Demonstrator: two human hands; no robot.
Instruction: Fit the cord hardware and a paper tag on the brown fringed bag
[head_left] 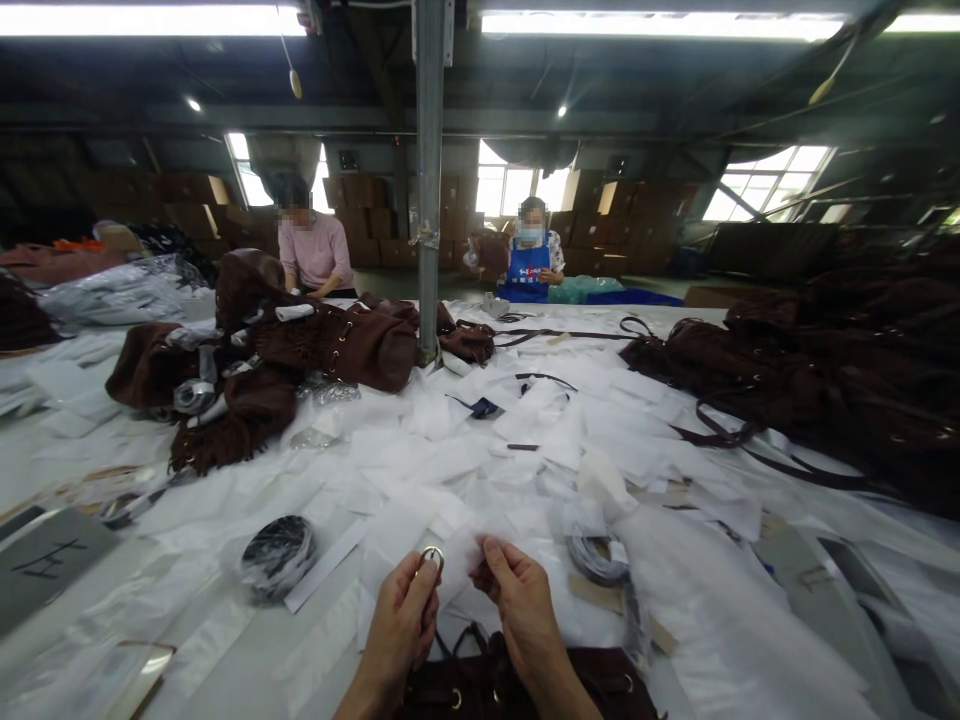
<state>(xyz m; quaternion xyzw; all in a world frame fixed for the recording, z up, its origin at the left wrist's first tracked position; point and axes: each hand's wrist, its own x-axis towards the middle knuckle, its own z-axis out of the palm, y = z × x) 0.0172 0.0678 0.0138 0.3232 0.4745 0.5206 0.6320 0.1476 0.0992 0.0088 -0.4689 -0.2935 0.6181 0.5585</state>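
Note:
My left hand point(405, 605) pinches a gold-coloured metal ring point(433, 552) between thumb and forefinger, above the table. Beside it, my right hand point(517, 590) grips the edge of a thin white wrapping sheet point(469, 582), its fingertips pressed together. A dark brown bag point(450, 690) with gold eyelets and a drawstring lies below both hands, partly covered by my right forearm. What the ring is fastened to is hidden by my fingers.
White sheets point(405, 450) are strewn over the table. Plastic-wrapped dark coils point(277, 555) lie on either side. Brown bags are heaped left point(360, 345) and right point(810, 370). A metal post point(430, 180) rises ahead. Two people point(319, 245) stand across the table.

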